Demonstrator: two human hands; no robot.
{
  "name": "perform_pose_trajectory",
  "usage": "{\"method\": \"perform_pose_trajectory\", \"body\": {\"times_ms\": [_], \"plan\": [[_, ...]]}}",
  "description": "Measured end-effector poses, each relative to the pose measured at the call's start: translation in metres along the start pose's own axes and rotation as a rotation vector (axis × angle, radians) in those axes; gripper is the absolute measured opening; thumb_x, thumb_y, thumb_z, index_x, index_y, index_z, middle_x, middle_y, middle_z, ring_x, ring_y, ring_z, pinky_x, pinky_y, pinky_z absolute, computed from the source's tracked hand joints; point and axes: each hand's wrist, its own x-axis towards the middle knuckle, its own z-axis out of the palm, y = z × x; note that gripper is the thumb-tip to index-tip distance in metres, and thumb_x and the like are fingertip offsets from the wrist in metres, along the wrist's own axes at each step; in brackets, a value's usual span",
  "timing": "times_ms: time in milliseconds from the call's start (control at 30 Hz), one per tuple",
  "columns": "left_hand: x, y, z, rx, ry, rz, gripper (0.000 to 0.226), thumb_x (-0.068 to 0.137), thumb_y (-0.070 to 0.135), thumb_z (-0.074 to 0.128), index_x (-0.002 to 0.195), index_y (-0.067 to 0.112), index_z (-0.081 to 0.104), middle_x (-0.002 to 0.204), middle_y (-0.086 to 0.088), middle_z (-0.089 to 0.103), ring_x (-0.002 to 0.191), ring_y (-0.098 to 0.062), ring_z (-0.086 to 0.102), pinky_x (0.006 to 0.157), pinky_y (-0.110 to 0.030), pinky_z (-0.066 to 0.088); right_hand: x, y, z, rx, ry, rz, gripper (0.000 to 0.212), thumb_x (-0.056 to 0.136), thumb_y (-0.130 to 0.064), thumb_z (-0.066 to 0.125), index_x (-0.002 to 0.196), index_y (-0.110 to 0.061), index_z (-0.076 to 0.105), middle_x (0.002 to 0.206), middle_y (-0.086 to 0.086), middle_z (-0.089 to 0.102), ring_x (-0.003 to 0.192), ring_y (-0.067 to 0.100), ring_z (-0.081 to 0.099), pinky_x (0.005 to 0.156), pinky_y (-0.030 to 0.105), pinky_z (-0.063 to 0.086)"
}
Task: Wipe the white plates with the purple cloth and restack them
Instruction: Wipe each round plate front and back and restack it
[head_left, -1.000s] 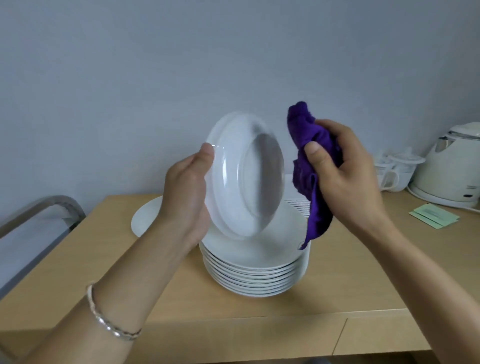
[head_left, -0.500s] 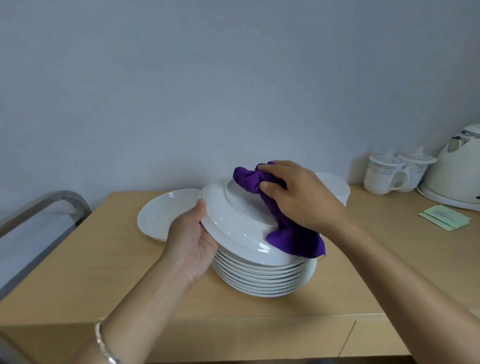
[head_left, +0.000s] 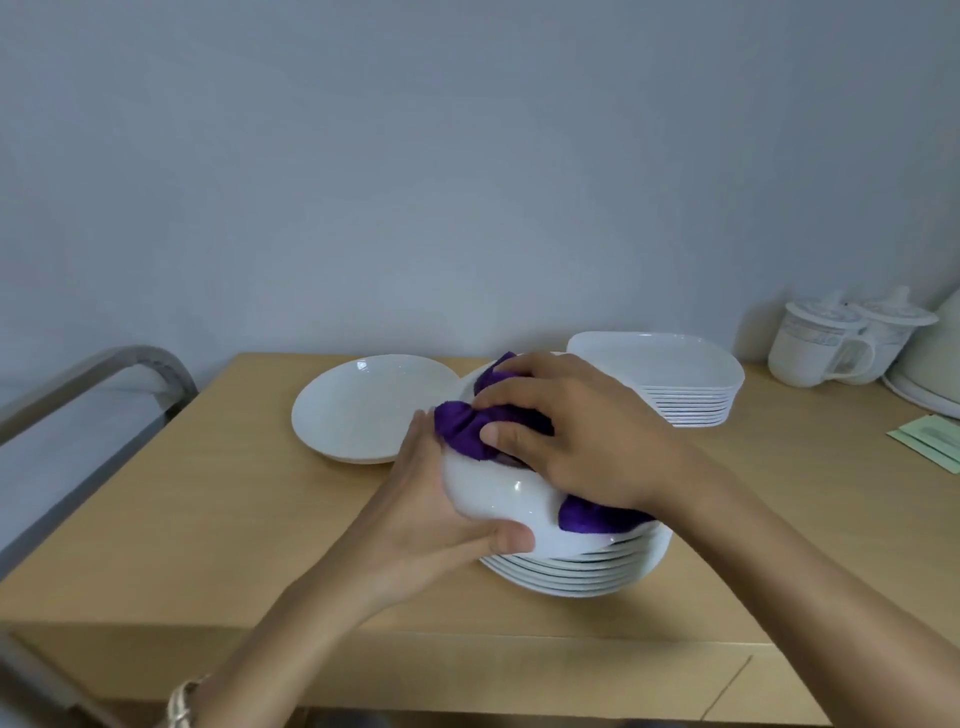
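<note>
1. The right hand (head_left: 587, 431) was closed around the bunched purple cloth (head_left: 462, 426) and pressed it onto the upturned back of a white plate (head_left: 493, 493). A second before, hand and cloth had been in the air beside that plate, clear of it.
2. The left hand (head_left: 441, 525) gripped the plate's near rim, thumb curled over the edge. The plate had come down from standing on edge high above the stack of round plates (head_left: 571, 571) to lying tilted, underside up, directly on top of that stack.
3. The underside was probably mid-wipe, since the cloth had slid from the plate's right part towards its left. Restacking of this plate was not yet done.
4. A single round plate (head_left: 358, 410) lay just left of the stack, likely the start of the wiped pile.
5. Behind and right of the stack stood a pile of square white dishes (head_left: 670, 374). Farther right were two lidded mugs (head_left: 821, 343), a kettle (head_left: 930, 374) and green sachets (head_left: 930, 436).
6. Under the stack was a light wooden table (head_left: 208, 519), with a pale wall (head_left: 467, 156) behind. Well to the left curved a metal rail (head_left: 130, 364).
</note>
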Motion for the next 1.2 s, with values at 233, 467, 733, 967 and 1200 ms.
{"method": "perform_pose_trajectory", "body": {"times_ms": [233,467,733,967,1200], "plan": [[-0.003,0.000,0.004,0.042,0.091,-0.051,0.105,0.038,0.065,0.078,0.130,0.034,0.038,0.136,0.017,0.039,0.128,-0.003,0.038,0.096,-0.024,0.042,0.021,0.026,-0.008,0.007,0.053,0.162,0.028,0.090,-0.040,0.054,0.114,-0.031,0.065,0.116,-0.003,0.059,0.110,0.017,0.053,0.095,0.031,0.041],[0.001,0.010,0.004,0.041,0.103,0.000,0.115,0.037,0.068,0.079,0.137,0.030,0.035,0.144,0.012,0.034,0.134,-0.003,0.033,0.108,-0.026,0.038,0.015,0.031,0.000,0.032,0.105,0.240,0.029,0.089,-0.043,0.053,0.114,-0.033,0.063,0.115,-0.003,0.058,0.109,0.017,0.051,0.092,0.029,0.039],[0.005,0.019,0.004,0.041,0.095,0.091,0.109,0.040,0.067,0.074,0.136,0.051,0.026,0.138,0.024,0.031,0.128,0.017,0.027,0.101,-0.009,0.034,0.003,0.017,-0.014,0.140,0.017,0.088,0.026,0.087,-0.038,0.060,0.113,-0.035,0.063,0.105,-0.013,0.061,0.097,0.002,0.053,0.084,0.018,0.039],[0.002,0.022,0.003,0.066,0.098,0.063,0.091,0.041,0.066,0.072,0.117,0.039,0.031,0.122,0.024,0.034,0.114,0.018,0.033,0.078,0.000,0.034,0.023,0.039,-0.011,0.035,0.088,0.255,0.022,0.090,-0.030,0.057,0.110,-0.027,0.066,0.101,-0.003,0.060,0.099,0.016,0.056,0.079,0.023,0.037],[0.004,0.015,0.006,0.106,0.093,0.014,0.124,0.048,0.063,0.082,0.150,0.033,0.018,0.156,0.019,0.016,0.142,0.009,0.013,0.114,-0.021,0.026,-0.002,0.020,-0.015,0.224,-0.008,0.087,0.023,0.086,-0.036,0.062,0.109,-0.036,0.066,0.099,-0.014,0.060,0.092,0.000,0.055,0.082,0.014,0.039]]}}
